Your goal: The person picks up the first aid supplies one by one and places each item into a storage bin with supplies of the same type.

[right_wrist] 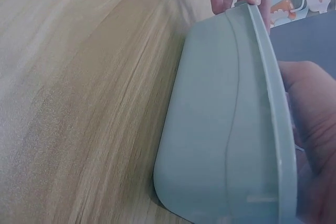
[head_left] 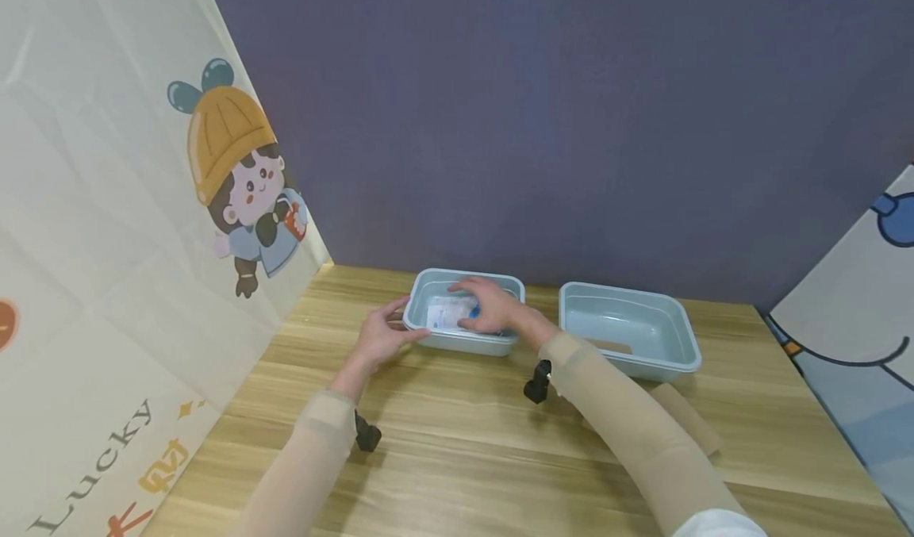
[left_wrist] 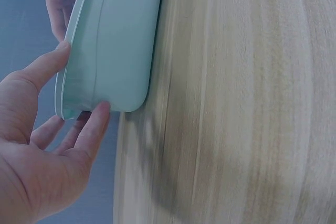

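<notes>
A pale blue plastic bin (head_left: 464,345) stands near the back edge of the table. My left hand (head_left: 382,335) grips its left end, thumb (left_wrist: 52,64) at the rim and fingertips against the outer wall. Inside the bin lies a white packet (head_left: 446,315) with a blue patch showing beside it. My right hand (head_left: 493,307) reaches over the front rim into the bin, thumb and fingers bent around the blue patch. In the right wrist view the bin wall (right_wrist: 210,108) hides its fingertips, and I cannot tell whether they grip anything.
A second pale blue bin (head_left: 635,319) stands to the right, with a flat brown piece (head_left: 610,347) low at its front left. A brown cardboard-like piece (head_left: 685,418) lies on the wooden table (head_left: 457,458) in front of it. A dark blue wall (head_left: 543,124) rises behind.
</notes>
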The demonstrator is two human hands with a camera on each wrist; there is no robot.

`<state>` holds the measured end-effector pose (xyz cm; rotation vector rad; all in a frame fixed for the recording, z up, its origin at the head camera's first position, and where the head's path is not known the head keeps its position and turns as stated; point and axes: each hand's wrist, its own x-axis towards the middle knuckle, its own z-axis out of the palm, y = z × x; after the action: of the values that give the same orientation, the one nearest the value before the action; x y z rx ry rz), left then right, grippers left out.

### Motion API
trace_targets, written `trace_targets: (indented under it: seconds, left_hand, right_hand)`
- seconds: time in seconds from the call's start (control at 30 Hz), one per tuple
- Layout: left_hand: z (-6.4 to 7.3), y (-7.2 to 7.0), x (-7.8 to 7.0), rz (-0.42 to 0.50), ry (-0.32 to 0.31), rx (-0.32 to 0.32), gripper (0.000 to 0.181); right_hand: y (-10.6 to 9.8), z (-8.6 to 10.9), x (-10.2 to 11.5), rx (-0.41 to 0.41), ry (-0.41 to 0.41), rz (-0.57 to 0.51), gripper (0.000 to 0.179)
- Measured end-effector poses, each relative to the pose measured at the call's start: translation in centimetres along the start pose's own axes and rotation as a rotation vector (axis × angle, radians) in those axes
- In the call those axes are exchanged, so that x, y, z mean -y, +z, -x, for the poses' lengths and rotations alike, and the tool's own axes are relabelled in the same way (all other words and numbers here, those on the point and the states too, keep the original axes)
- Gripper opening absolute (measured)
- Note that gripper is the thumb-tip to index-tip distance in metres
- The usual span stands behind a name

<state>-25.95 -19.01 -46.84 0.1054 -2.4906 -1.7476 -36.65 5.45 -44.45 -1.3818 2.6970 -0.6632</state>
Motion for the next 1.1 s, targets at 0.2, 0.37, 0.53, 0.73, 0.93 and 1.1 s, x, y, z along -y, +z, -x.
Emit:
trace_targets:
  seconds: [0.2, 0.37, 0.53, 0.73, 0.93, 1.1]
  left_hand:
    - [0.2, 0.4, 0.0, 0.011, 0.006, 0.011, 0.083]
    - [0.3, 0.4, 0.3, 0.004, 0.011, 0.023, 0.084]
    - [0.2, 0.0, 0.2, -0.013, 0.02, 0.015, 0.084]
    - [-0.1, -0.5, 0.2, -0.024, 0.013, 0.017, 0.084]
    - [-0.1, -0.7, 0.4, -0.041, 0.002, 0.027, 0.085]
    - [-0.1, -0.6, 0.5, -0.043, -0.005, 0.029, 0.085]
  right_hand:
    - [0.1, 0.7, -0.2, -0.034, 0.035, -0.034, 0.057]
    - [-0.8, 2.0, 0.1, -0.125, 0.07, -0.085, 0.05]
    - [-3.4, 4.3, 0.2, -0.219, 0.105, -0.127, 0.048]
    - [-6.4, 8.2, -0.5, -0.269, 0.109, -0.113, 0.048]
    - [-8.4, 11.7, -0.9, -0.266, 0.117, -0.042, 0.05]
    - [-9.1, 13.5, -0.8, -0.262, 0.114, -0.002, 0.049]
